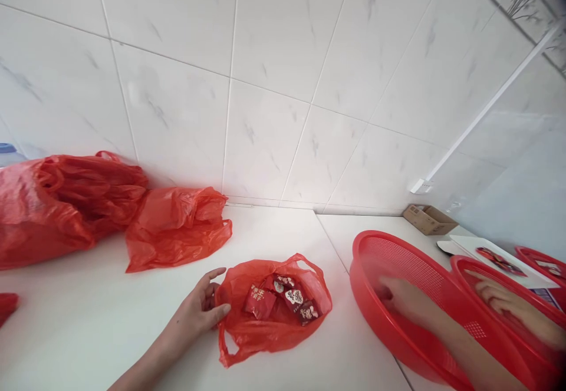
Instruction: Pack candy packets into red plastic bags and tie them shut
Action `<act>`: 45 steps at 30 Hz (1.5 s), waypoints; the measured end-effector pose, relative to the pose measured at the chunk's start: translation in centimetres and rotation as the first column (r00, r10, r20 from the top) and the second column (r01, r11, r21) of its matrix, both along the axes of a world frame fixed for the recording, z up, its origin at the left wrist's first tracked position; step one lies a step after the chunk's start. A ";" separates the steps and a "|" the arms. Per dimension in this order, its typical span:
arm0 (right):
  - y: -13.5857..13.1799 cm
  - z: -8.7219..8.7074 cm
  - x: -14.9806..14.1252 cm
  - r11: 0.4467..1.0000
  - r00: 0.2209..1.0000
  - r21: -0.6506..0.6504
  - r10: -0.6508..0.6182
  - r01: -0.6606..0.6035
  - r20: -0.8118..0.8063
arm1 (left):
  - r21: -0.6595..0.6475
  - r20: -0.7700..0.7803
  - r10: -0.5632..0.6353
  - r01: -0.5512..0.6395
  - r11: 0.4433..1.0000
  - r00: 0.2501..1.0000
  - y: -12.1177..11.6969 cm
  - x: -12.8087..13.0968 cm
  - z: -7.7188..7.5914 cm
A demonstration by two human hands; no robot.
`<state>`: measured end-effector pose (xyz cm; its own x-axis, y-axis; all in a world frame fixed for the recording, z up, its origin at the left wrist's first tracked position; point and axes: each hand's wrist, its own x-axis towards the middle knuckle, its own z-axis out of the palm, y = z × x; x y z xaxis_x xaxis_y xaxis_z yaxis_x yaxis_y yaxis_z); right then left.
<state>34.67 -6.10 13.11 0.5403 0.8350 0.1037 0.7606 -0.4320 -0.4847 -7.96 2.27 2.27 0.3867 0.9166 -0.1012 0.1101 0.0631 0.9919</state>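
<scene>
A red plastic bag [247, 335] lies with its mouth spread on the white table, and several small red and dark wrapped packets [260, 301] rest inside. My left hand [204, 307] grips the bag's left rim, thumb over the edge and index finger along the outside. My right hand [391, 292] reaches down into a red plastic basket [367, 308] to the right. Its fingers are blurred and partly hidden, so whatever they touch does not show.
Another person's hand [504, 302] is in a second red basket [464, 264] at the right. Behind stand a small cardboard box [428, 220] and a white printed sheet [486, 246]. Large red plastic bags [66, 208] lie left, against the tiled wall [269, 137].
</scene>
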 end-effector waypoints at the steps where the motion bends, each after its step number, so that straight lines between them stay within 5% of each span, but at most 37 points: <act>1: 0.5 0.5 -0.2 0.998 0.997 0.001 0.061 -0.062 0.045 | -0.001 0.003 -0.003 0.003 1.000 1.000 0.1 0.0 -0.2; 6: 1.2 2.7 -5.7 0.945 0.926 -0.016 0.322 -0.325 0.195 | 0.009 0.032 -0.005 0.004 1.000 0.999 0.4 -0.1 -1.2; 12: 2.8 1.1 -13.9 0.802 0.803 -0.081 0.596 -0.592 0.031 | 0.001 0.016 0.049 -0.049 0.999 0.999 -0.1 0.3 -0.3; 17: 4.8 -1.4 -14.1 0.836 0.834 0.056 0.536 -0.546 0.134 | -0.018 -0.109 0.266 -0.270 0.963 0.958 -3.3 0.4 -0.1; 20: 5.6 -3.4 -13.2 0.879 0.882 0.150 0.416 -0.452 0.219 | -0.065 -0.104 0.271 -0.278 0.958 0.957 -5.8 0.9 -0.6; 23: 6.1 -4.6 -12.6 0.923 0.926 0.083 0.370 -0.375 0.076 | -0.162 -0.042 0.249 -0.252 0.954 0.968 -6.8 2.1 -0.3; 26: 6.2 -3.5 -12.0 0.911 0.905 0.009 0.411 -0.413 -0.113 | -0.211 0.040 0.245 -0.231 0.950 0.969 -5.8 2.8 2.0; 28: 6.1 -1.5 -11.1 0.884 0.844 0.186 0.466 -0.429 -0.266 | -0.130 0.159 0.317 -0.299 0.945 0.935 -4.6 2.4 4.7; 31: 5.5 2.0 -9.7 0.738 0.612 0.663 0.584 -0.126 -0.534 | 0.056 0.361 0.446 -0.496 0.867 0.819 -3.1 1.1 9.3; 33: 5.0 3.6 -9.4 0.617 0.490 0.780 0.650 0.106 -0.581 | 0.109 0.453 0.453 -0.552 0.827 0.768 -2.6 0.4 11.9; 35: 4.8 4.3 -9.8 0.581 0.468 0.794 0.659 0.180 -0.588 | 0.103 0.518 0.424 -0.546 0.831 0.743 -2.4 0.3 13.6; 40: 5.1 3.9 -12.7 0.575 0.495 0.787 0.629 0.223 -0.599 | -0.001 0.609 0.340 -0.427 0.904 0.717 -1.8 1.3 15.2; 45: 5.7 3.8 -14.6 0.609 0.175 0.732 0.720 0.305 -0.672 | 0.095 0.593 0.258 -0.384 0.918 0.763 -1.4 1.8 15.6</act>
